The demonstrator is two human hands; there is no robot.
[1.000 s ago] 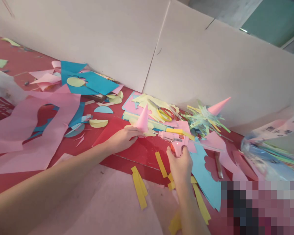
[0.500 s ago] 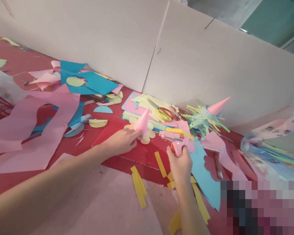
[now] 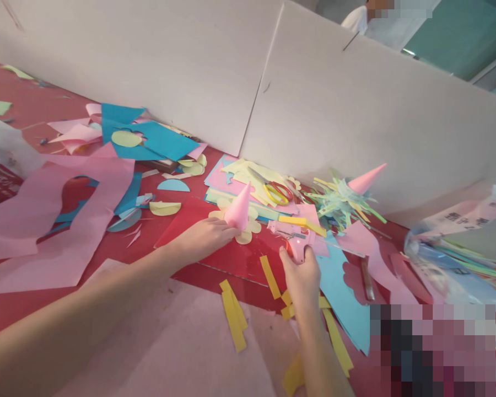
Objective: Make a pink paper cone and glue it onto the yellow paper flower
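A pink paper cone (image 3: 238, 208) stands point up on a pale yellow paper flower (image 3: 248, 236). My left hand (image 3: 209, 238) is closed at the cone's lower edge, fingertips against it; the fingers partly hide the base. In my right hand (image 3: 301, 275) is a pink hot glue gun (image 3: 300, 242), its handle gripped, its nozzle toward the flower and a small light lit on its side. The flower rests on a red sheet (image 3: 186, 223). Yellow strips (image 3: 270, 277) lie in front of it.
Scissors (image 3: 278, 193) lie on stacked paper behind the flower. A fringed piece with another pink cone (image 3: 367, 179) leans near the white partition (image 3: 334, 110). Pink cut paper (image 3: 20, 220) spreads at left; a plastic bag (image 3: 450, 264) lies at right. A sleeve (image 3: 355, 21) shows beyond the partition.
My left fingers have drawn slightly closer together and lower at the cone's base. The glue gun stays nearly in place. A person has come into view beyond the partition.
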